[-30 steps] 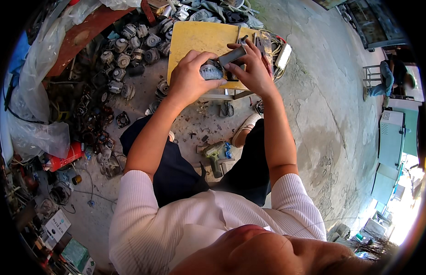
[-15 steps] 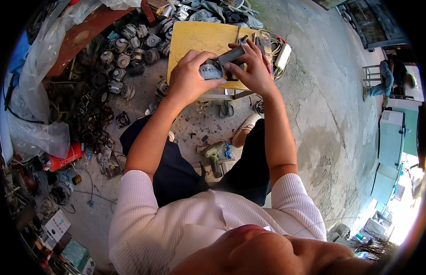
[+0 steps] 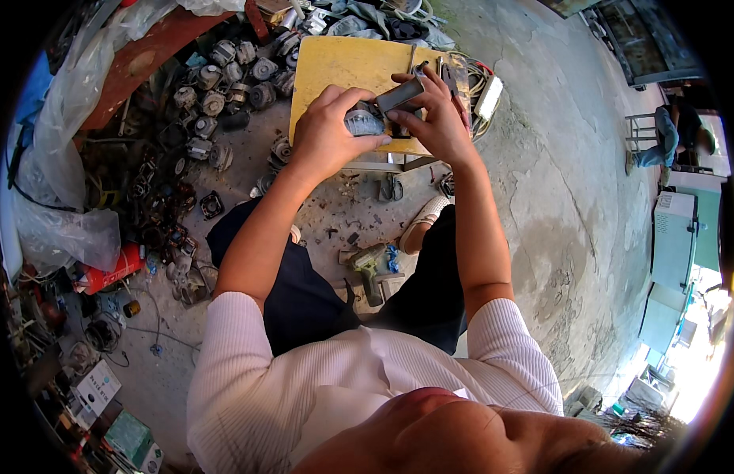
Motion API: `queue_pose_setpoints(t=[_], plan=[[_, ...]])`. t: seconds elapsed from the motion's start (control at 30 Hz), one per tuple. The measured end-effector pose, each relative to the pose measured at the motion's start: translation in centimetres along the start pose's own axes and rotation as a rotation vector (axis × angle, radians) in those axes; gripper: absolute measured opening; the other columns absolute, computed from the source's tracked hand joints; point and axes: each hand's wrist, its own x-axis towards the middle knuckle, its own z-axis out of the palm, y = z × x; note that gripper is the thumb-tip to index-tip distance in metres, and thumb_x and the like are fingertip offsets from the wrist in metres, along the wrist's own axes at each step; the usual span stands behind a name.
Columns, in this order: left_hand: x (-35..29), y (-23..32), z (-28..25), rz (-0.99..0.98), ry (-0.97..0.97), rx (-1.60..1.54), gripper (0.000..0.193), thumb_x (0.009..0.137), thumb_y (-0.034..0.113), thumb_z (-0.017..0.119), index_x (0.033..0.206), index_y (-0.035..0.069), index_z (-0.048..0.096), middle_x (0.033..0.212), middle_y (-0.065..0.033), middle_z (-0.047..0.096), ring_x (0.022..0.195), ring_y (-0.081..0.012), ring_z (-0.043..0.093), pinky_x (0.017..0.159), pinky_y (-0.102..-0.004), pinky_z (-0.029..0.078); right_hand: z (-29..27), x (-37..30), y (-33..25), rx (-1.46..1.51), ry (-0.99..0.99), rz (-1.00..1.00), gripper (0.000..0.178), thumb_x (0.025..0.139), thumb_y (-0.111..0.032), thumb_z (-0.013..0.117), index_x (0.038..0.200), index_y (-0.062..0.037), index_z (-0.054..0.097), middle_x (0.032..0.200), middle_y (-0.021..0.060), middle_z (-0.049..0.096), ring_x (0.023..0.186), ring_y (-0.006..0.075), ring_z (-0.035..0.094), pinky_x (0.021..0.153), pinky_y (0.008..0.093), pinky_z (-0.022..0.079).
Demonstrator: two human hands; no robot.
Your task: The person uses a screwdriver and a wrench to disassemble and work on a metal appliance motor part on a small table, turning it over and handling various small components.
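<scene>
At the near edge of a small yellow table (image 3: pixel 335 59), both my hands are at work close together. My left hand (image 3: pixel 326 136) curls around a grey, rounded metal part (image 3: pixel 362 122), thumb on its near side and fingers over the far side. Between the thumb and fingers of my right hand (image 3: pixel 440 118) is a grey, flat-sided metal piece (image 3: pixel 399 95), tilted against the rounded part; its exact kind does not show. My fingers hide where the two pieces meet.
Small motors (image 3: pixel 212 103) lie heaped on the floor left of the table. A green cordless drill (image 3: pixel 370 268) rests between my legs. Coiled cables (image 3: pixel 479 83) and a white bar (image 3: pixel 489 97) are at the table's right. Another person (image 3: pixel 675 138) sits far right.
</scene>
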Motion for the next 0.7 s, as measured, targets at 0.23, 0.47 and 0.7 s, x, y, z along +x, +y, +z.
queue_pose_setpoints(t=[0.23, 0.47, 0.7], plan=[[0.03, 0.02, -0.16, 0.026, 0.025, 0.017, 0.056, 0.066, 0.024, 0.091, 0.114, 0.012, 0.066, 0.108, -0.0066, 0.063, 0.099, -0.0282, 0.066, 0.083, -0.0381, 0.053, 0.07, -0.11, 0.21, 0.058, 0.037, -0.017, 0.018, 0.083, -0.02, 0.079, 0.099, -0.0113, 0.077, 0.141, 0.0043, 0.058, 0.147, 0.0369, 0.028, 0.119, 0.048, 0.025], [-0.01, 0.03, -0.33, 0.015, 0.017, 0.011, 0.055, 0.066, 0.023, 0.09, 0.115, 0.011, 0.066, 0.108, -0.0071, 0.063, 0.1, -0.0281, 0.066, 0.083, -0.0381, 0.053, 0.57, 0.1, 0.09, 0.004, 0.026, -0.021, 0.02, 0.081, -0.022, 0.079, 0.098, -0.0106, 0.078, 0.14, 0.0076, 0.058, 0.143, 0.0436, 0.031, 0.116, 0.0513, 0.027], [0.0, 0.14, -0.48, 0.022, 0.022, -0.009, 0.056, 0.066, 0.022, 0.09, 0.115, 0.01, 0.066, 0.108, -0.0078, 0.063, 0.1, -0.0286, 0.065, 0.084, -0.0379, 0.053, 0.52, 0.01, 0.02, 0.052, 0.062, -0.047, 0.015, 0.083, -0.02, 0.078, 0.095, -0.0111, 0.077, 0.14, 0.0047, 0.059, 0.145, 0.0377, 0.031, 0.118, 0.0467, 0.025]])
